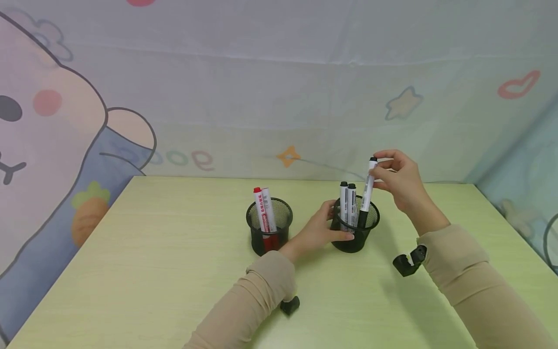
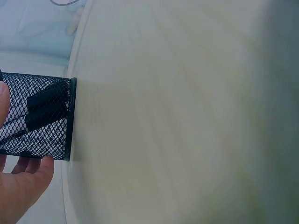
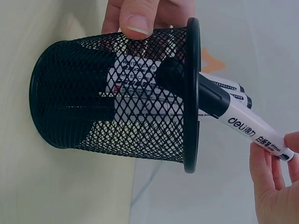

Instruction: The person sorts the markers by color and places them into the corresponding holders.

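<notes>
My left hand (image 1: 320,228) holds a black mesh pen cup (image 1: 351,245) by its side, thumb in front and fingers behind. Two white markers with black ends (image 1: 344,206) stand in this cup. Between thumb and fingertips, my right hand (image 1: 398,179) pinches the upper end of a whiteboard marker (image 3: 247,128). This marker is white, tilted, with its black capped end down inside the cup's rim. In the left wrist view, the mesh (image 2: 42,116) shows dark caps within, and part of the left hand (image 2: 23,186) touches the cup.
To the left stands a second black mesh pen cup (image 1: 258,245) with two markers with red parts (image 1: 261,208) leaning in it. Both cups are on a pale wooden table (image 1: 174,271). A printed cloth (image 1: 261,87) hangs behind its far edge.
</notes>
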